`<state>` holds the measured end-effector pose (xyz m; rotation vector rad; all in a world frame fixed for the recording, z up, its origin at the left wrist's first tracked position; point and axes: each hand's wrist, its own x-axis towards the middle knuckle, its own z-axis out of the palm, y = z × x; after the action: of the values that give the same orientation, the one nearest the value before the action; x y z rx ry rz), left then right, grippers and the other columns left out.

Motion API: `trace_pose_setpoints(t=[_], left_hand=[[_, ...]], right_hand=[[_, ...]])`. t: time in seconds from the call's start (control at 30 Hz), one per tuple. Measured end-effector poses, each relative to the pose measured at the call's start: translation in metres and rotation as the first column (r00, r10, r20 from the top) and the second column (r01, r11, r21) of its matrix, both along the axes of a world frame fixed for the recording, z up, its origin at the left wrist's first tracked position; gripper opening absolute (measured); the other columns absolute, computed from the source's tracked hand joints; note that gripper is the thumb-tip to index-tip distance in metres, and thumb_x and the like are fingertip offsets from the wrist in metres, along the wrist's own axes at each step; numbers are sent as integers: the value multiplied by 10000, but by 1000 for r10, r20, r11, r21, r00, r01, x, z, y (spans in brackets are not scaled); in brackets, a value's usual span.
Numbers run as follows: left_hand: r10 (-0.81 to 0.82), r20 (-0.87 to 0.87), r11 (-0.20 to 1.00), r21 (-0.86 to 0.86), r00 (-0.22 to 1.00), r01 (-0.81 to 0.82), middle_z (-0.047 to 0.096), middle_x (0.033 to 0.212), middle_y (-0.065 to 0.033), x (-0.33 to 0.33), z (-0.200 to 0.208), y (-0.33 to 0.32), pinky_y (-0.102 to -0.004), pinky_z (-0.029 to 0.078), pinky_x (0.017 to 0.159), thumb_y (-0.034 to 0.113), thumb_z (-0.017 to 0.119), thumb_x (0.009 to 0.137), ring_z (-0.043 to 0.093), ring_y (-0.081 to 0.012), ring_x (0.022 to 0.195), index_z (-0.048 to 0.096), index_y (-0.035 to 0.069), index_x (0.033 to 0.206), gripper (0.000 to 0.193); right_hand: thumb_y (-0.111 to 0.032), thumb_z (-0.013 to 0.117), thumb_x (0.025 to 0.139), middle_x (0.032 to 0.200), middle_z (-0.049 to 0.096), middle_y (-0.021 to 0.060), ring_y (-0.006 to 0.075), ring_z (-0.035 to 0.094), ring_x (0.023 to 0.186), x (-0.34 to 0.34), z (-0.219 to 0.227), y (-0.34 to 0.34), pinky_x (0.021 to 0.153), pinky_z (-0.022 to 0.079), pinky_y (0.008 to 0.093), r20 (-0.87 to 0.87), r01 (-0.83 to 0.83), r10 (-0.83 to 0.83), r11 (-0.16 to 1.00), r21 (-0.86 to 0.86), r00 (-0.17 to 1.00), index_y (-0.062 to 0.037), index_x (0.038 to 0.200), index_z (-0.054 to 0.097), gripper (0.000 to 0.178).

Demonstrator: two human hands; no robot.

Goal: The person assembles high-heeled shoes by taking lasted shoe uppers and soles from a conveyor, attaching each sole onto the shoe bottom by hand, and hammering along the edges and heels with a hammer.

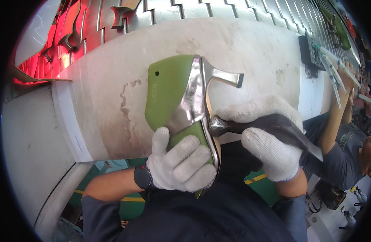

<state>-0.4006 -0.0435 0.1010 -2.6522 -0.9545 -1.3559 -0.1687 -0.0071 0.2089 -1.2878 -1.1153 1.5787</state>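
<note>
A metallic silver high-heeled shoe (192, 94) sits on a green shoe last (167, 86), lying on its side over the near edge of the worktable. My left hand (181, 163), in a white knitted glove, is closed around the toe part of the shoe and last. The slim heel (224, 76) points off to the right. In my gloved right hand (270, 147) is a dark cobbler's hammer (270, 126). Its rounded, shiny face touches or nearly touches the sole edge near the arch, and its flat thin end points right. The hammer's handle is hidden.
Beneath the shoe is a pale, stained worktable (242, 44). A slatted metal conveyor (169, 12) runs behind it, carrying several shoes, with red light at the left. Syringes (333, 74) stand in a dark holder at the right. A co-worker's arm (335, 117) is beyond.
</note>
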Motion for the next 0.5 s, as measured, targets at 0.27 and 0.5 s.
trace_pose_setpoints(t=[0.27,0.5], left_hand=[[-25,144,998,-59,989,34,631,1145,73,2,3,0,-525,375,815,235,744,936,641,-152,1040,605,289,953,150],[-30,105,992,-115,994,42,630,1119,100,1,7,1,-492,366,785,243,772,933,643,-118,1021,608,301,958,176]], right_hand=[[-116,737,1055,1300,768,252,292,763,1187,-19,-5,3,983,640,402,-85,124,-130,990,-65,988,94,1356,655,376],[-214,749,954,1115,808,243,233,749,800,-20,26,56,799,609,357,132,-27,61,969,-245,989,146,1319,710,514]])
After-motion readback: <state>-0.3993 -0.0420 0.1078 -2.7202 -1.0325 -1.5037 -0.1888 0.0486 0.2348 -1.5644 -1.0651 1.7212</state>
